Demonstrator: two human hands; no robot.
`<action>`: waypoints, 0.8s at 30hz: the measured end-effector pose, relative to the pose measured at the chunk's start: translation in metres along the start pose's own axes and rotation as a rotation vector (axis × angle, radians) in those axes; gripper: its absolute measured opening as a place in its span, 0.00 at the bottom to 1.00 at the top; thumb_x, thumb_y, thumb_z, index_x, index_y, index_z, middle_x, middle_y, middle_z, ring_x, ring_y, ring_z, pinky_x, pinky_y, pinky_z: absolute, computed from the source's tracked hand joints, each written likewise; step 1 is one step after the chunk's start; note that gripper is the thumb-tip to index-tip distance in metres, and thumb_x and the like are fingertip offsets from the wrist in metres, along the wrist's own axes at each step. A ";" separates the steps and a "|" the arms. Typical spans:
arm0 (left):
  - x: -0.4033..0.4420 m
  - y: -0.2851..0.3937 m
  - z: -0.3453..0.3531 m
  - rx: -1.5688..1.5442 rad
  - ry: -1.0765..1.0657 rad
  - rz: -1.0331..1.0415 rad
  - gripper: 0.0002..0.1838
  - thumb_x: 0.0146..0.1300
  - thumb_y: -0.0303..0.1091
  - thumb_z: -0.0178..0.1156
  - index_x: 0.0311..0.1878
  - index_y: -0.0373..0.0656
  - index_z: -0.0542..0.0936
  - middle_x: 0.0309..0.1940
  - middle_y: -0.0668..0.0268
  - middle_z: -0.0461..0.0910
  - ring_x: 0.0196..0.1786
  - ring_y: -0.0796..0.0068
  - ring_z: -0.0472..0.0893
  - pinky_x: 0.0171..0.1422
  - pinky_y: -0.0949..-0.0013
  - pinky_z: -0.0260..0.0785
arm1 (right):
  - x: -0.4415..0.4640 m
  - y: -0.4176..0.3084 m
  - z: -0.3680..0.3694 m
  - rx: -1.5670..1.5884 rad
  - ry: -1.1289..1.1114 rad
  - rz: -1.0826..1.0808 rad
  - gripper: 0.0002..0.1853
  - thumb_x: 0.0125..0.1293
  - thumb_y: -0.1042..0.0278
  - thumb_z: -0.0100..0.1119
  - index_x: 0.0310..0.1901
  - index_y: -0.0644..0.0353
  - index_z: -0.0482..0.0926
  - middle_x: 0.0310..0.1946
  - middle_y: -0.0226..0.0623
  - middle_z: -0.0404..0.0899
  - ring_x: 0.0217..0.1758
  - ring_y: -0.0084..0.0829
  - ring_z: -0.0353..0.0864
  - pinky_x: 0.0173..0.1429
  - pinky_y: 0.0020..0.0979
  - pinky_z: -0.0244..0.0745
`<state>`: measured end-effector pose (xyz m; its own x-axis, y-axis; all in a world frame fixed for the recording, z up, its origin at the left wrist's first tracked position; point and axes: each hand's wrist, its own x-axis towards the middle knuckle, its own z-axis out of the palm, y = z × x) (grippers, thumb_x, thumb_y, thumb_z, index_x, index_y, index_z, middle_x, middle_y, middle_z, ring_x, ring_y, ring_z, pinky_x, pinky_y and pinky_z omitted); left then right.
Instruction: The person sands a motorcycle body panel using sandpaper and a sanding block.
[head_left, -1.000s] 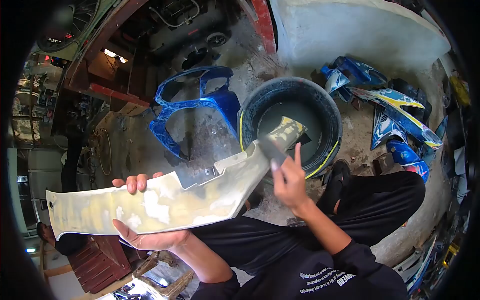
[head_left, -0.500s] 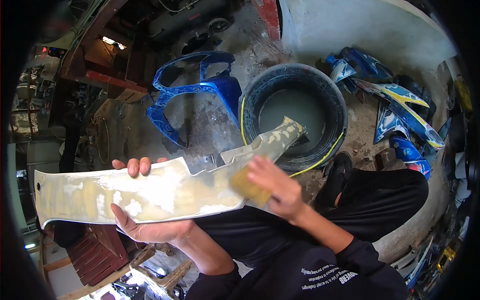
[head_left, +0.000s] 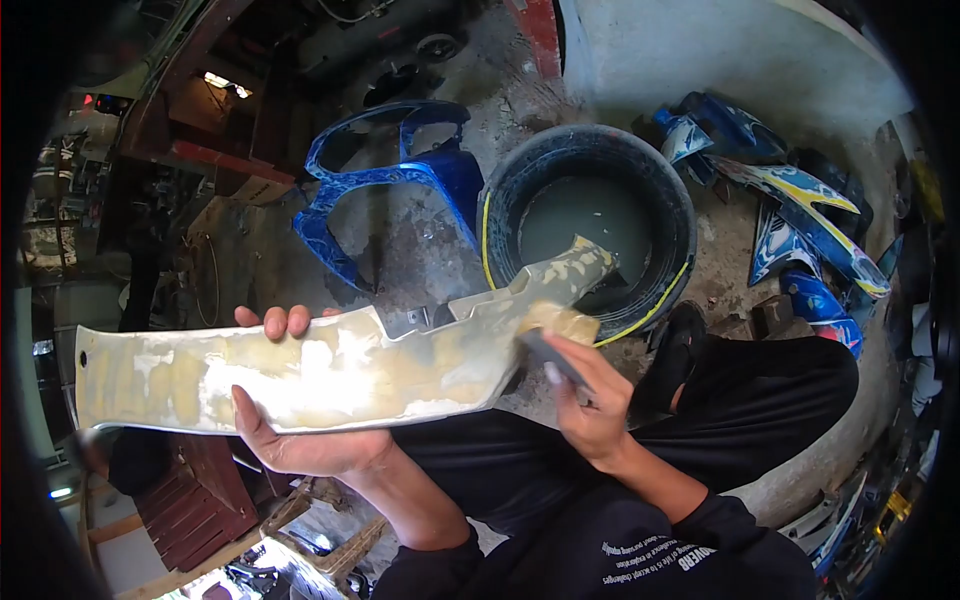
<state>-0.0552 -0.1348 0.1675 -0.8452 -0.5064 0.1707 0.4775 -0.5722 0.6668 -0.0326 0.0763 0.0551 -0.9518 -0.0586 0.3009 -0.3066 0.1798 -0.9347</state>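
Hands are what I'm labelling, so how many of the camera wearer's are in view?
2. The left hand is around the long panel, partly hidden behind it; the right hand, by the panel's narrower part, holds a blurred yellow-and-dark pad.

On my feed, block (head_left: 570, 323) blurry in R hand (head_left: 597, 408); L hand (head_left: 318, 450) pt. hidden behind panel (head_left: 300, 380); shirt (head_left: 500, 565) cut off @ btm.

The left hand (head_left: 318, 450) is palm up at left, thumb (head_left: 252, 412) on the near side, fingertips (head_left: 275, 322) curled on the far side. The right hand (head_left: 595, 405), farther right, grips between thumb and fingers, forearm (head_left: 660, 478) slanting toward near right.
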 end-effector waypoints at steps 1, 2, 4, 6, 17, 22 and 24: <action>0.000 0.001 -0.001 0.004 0.002 0.002 0.33 0.67 0.49 0.51 0.69 0.37 0.62 0.50 0.58 0.66 0.55 0.64 0.68 0.69 0.47 0.58 | 0.000 -0.001 -0.001 0.016 0.055 0.029 0.22 0.57 0.87 0.61 0.55 0.65 0.83 0.55 0.47 0.83 0.55 0.41 0.85 0.59 0.33 0.78; 0.000 0.001 -0.001 0.000 -0.004 -0.007 0.33 0.67 0.49 0.51 0.69 0.37 0.62 0.50 0.58 0.66 0.55 0.64 0.68 0.69 0.47 0.58 | 0.000 0.000 0.000 0.020 0.128 0.100 0.17 0.60 0.83 0.65 0.53 0.67 0.83 0.52 0.48 0.85 0.54 0.40 0.86 0.59 0.34 0.78; -0.002 -0.001 -0.001 -0.011 -0.010 -0.019 0.33 0.67 0.49 0.51 0.69 0.37 0.62 0.50 0.58 0.66 0.56 0.64 0.68 0.69 0.47 0.58 | 0.005 0.008 -0.003 0.024 0.119 0.117 0.17 0.61 0.82 0.65 0.53 0.68 0.83 0.52 0.48 0.84 0.54 0.40 0.86 0.61 0.34 0.77; -0.006 -0.005 0.001 0.001 -0.012 -0.012 0.33 0.67 0.48 0.50 0.69 0.37 0.62 0.50 0.58 0.66 0.56 0.64 0.68 0.69 0.47 0.59 | 0.007 0.016 -0.003 0.061 0.061 0.152 0.17 0.61 0.79 0.66 0.52 0.68 0.83 0.53 0.46 0.85 0.55 0.41 0.85 0.65 0.36 0.73; -0.007 -0.009 0.003 0.037 -0.014 -0.001 0.34 0.66 0.47 0.50 0.69 0.36 0.61 0.50 0.57 0.66 0.56 0.63 0.68 0.69 0.49 0.59 | 0.000 0.047 0.010 0.136 -0.094 0.087 0.16 0.59 0.77 0.69 0.50 0.68 0.85 0.56 0.45 0.84 0.56 0.44 0.85 0.61 0.36 0.77; -0.006 -0.009 0.004 0.046 -0.030 0.009 0.35 0.65 0.48 0.51 0.70 0.36 0.60 0.50 0.57 0.65 0.56 0.63 0.67 0.69 0.49 0.59 | -0.008 0.058 0.020 0.139 -0.070 -0.051 0.13 0.61 0.83 0.63 0.48 0.72 0.83 0.53 0.50 0.84 0.52 0.38 0.87 0.56 0.30 0.78; -0.007 -0.010 0.003 0.055 -0.022 0.014 0.36 0.65 0.48 0.52 0.70 0.36 0.59 0.51 0.57 0.65 0.56 0.63 0.67 0.69 0.49 0.60 | -0.008 0.063 0.021 0.146 -0.040 0.044 0.14 0.60 0.83 0.65 0.49 0.71 0.84 0.54 0.48 0.84 0.54 0.40 0.86 0.58 0.32 0.78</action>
<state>-0.0552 -0.1236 0.1618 -0.8441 -0.4991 0.1960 0.4757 -0.5285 0.7031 -0.0441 0.0670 -0.0103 -0.9627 -0.0938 0.2538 -0.2583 0.0389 -0.9653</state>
